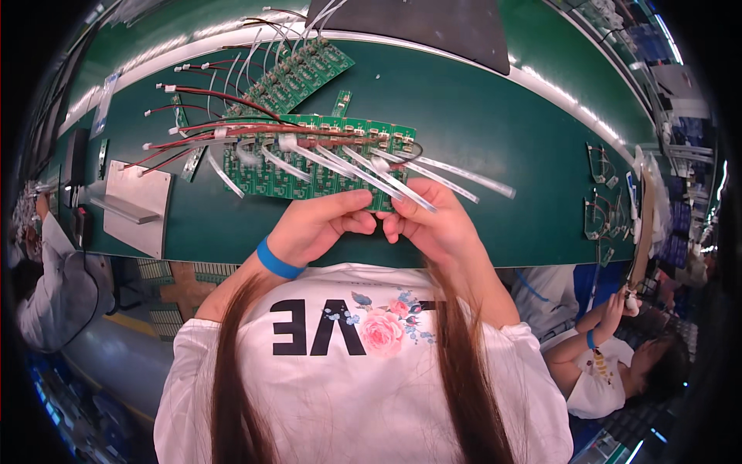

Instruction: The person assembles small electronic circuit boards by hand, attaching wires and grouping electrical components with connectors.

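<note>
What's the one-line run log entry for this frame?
left grip: holds wired green PCB panel, near edge | right grip: holds same edge | second green PCB panel: beyond, on green tabletop

Left hand (315,223) and right hand (439,223) near each other, both curled.

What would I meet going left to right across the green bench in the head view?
Black box → metal plate → left hand → right hand → small wired circuit boards.

Strip lights (669,40) glow beyond a green worktable (510,120).
</note>
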Demonstrator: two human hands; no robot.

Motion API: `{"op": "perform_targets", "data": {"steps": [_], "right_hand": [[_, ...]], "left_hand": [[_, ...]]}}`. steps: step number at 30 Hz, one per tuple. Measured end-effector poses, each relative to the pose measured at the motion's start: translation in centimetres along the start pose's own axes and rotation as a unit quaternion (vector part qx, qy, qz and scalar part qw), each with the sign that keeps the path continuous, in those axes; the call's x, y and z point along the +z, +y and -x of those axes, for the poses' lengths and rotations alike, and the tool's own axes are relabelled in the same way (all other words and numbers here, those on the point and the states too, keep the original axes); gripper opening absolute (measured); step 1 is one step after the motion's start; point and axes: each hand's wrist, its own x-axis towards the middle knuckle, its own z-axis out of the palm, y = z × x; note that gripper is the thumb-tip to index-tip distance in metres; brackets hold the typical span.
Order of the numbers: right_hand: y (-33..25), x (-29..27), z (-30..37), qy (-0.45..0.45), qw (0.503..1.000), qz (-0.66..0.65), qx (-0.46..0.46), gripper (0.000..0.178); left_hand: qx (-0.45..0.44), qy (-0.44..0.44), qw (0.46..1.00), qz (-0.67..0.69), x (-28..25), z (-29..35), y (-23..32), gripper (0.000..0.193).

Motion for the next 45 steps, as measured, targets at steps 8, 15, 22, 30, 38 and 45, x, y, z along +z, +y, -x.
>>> {"op": "perform_targets", "data": {"steps": [8, 15, 22, 30, 38, 45], "right_hand": [[-1.7, -3.5, -2.8, -0.108, 0.981, -0.154, 0.052, 0.021], [-5.5, -5.2, -3.9, 0.298, 0.740, 0.566, -0.207, 0.040], [0.6, -1.4, -1.1, 0.048, 0.983, 0.173, -0.036, 0.021], [1.6, -0.3, -0.6, 0.117, 0.950, 0.259, -0.128, 0.017], [1.7, 0.2, -0.7, 0.048, 0.993, 0.098, -0.055, 0.016], [-0.5, -1.2, -3.4, -0.026, 0.996, 0.059, 0.053, 0.018]], "left_hand": [[0.027, -0.093, 0.970, 0.222, -0.2, -0.9, -0.1, 0.021], [0.118, 0.081, 0.988, -0.053, 2.6, -1.7, 1.1, 0.012], [0.239, 0.113, 0.901, -0.346, 1.8, -2.3, 0.2, 0.024], [0.086, 0.108, 0.988, -0.076, 1.2, -0.8, 0.3, 0.023], [-0.004, -0.003, 1.000, 0.023, -0.4, 0.2, 0.3, 0.028], [0.070, -0.019, 0.989, 0.132, -0.5, 0.5, 0.5, 0.022]]}}
